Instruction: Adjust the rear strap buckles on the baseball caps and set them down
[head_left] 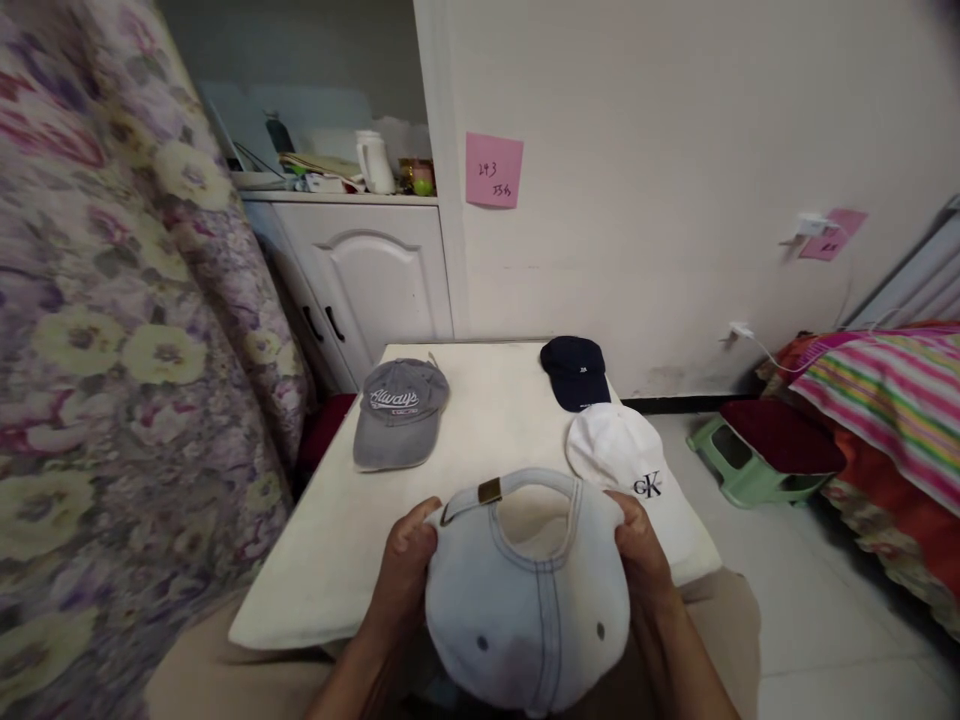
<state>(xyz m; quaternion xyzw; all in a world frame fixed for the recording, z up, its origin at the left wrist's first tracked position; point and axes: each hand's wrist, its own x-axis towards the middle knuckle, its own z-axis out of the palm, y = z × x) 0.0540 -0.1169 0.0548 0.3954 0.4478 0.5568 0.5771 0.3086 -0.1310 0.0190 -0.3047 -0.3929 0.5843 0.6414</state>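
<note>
A light blue denim baseball cap is held up between my two hands, its back strap with a brass buckle uppermost. My left hand grips the cap's left edge, and my right hand grips the right edge; both sets of fingers are partly hidden behind it. Beyond it on the cream-topped table lie three more caps. A grey cap with "Always" lettering is at the left. At the far right sits a navy cap, and nearer, by my right hand, a white cap with CK lettering.
A floral curtain hangs close on the left. Behind the table are a white cabinet and a wall with a pink note. To the right, a green stool with a dark red top stands beside a striped bed cover.
</note>
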